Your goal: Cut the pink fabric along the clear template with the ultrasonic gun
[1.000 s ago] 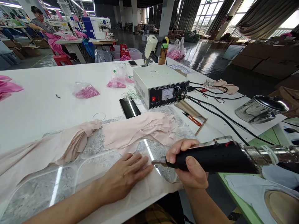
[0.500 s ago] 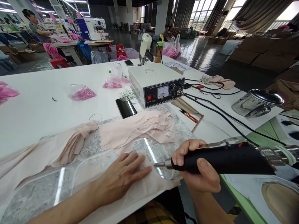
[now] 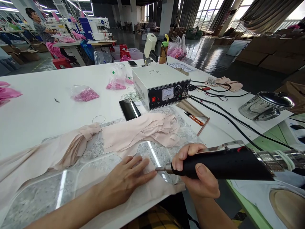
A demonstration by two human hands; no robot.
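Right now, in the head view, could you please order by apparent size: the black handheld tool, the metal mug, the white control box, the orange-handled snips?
1. Black handheld tool, partly because it is close
2. White control box
3. Metal mug
4. Orange-handled snips

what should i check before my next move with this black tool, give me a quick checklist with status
1. Right hand gripping the black tool: ok.
2. Left hand spread on the pale cloth: ok.
3. Metal tip well away from the left hand: not ok, it appears right by a fingertip.
4. Scissors away from both hands: ok.
5. Box powered: cannot tell for sure.
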